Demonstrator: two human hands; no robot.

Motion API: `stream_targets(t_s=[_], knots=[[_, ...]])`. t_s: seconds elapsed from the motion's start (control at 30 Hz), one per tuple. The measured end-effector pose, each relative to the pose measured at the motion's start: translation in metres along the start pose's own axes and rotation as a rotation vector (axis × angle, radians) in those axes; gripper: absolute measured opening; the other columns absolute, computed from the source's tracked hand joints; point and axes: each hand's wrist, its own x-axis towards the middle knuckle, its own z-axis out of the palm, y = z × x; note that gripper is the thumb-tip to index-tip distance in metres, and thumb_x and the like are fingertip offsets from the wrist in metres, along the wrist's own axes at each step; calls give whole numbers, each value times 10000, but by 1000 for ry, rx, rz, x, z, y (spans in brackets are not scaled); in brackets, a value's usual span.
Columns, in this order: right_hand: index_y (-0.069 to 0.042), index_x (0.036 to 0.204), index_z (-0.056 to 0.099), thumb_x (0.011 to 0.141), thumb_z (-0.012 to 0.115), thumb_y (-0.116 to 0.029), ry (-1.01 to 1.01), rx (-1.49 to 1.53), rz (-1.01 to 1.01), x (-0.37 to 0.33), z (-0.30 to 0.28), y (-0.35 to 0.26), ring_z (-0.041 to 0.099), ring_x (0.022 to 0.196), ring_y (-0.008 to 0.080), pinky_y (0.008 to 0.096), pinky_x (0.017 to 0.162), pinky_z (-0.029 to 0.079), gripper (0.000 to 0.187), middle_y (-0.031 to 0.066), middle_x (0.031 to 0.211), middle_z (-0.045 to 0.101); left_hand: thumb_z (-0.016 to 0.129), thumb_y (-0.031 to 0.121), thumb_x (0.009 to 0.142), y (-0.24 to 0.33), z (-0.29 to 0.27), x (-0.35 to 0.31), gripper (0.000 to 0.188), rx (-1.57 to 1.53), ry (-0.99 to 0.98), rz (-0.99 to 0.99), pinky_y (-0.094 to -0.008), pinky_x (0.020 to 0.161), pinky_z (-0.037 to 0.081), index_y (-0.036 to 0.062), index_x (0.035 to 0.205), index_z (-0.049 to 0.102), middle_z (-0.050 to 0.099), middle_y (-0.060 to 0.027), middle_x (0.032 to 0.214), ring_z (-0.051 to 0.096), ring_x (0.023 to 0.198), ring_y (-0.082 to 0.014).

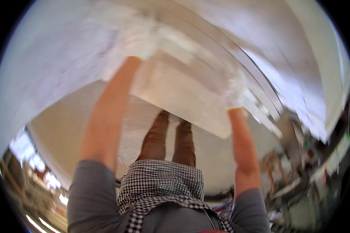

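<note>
A pale, flat panel (182, 91) stretches between my two hands and hides my feet; motion smears it. My left hand (138, 40), in a white glove with an orange cuff, is at the panel's far left side. At its right side is my right hand (234, 91), gloved the same way. Both hands appear closed on the panel's sides, though blur hides the single fingers. A whitish strip (177, 42) shows near the panel's far edge; I cannot tell whether it belongs to it.
Large pale sheets or surfaces curve along the left (54, 62) and upper right (276, 39). Long light strips (260, 110) lie beyond my right hand. A wooden stool-like frame (274, 169) stands at right amid clutter. My legs stand on a beige floor (81, 120).
</note>
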Motion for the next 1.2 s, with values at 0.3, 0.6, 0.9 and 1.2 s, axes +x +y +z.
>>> stream_targets(t_s=[0.3, 0.6, 0.9, 1.2], knots=[[-101, 1240, 677, 939, 628, -170, -10, 506, 645, -197, 45, 60, 658, 811, 188, 359, 718, 525, 312, 76, 905, 695, 495, 448, 966, -30, 64, 2, 605, 35, 467, 91, -585, 1085, 287, 194, 1506, 391, 424, -148, 1498, 373, 1351, -382], [-94, 1380, 571, 979, 609, -218, 338, 1291, 1315, -194, 70, 184, 582, 728, 102, 246, 617, 479, 421, -4, 927, 652, 451, 475, 995, -34, 74, 3, 597, 88, 489, 118, -554, 1091, 279, 193, 1515, 368, 413, -152, 1502, 364, 1364, -379], [-119, 1390, 571, 986, 616, -250, 435, 1266, 1331, -173, 32, 192, 600, 976, 113, 320, 767, 520, 428, 18, 1212, 653, 457, 457, 987, -44, 77, 2, 594, 66, 541, 138, -557, 1091, 281, 197, 1514, 369, 414, -138, 1499, 377, 1353, -365], [-41, 1370, 532, 800, 731, -552, -86, 523, 990, -133, -9, 174, 644, 1121, 335, 407, 932, 503, 791, 169, 1243, 660, 477, 436, 965, -44, 75, 3, 598, 84, 531, 122, -547, 1074, 291, 199, 1505, 374, 420, -123, 1488, 383, 1342, -348]])
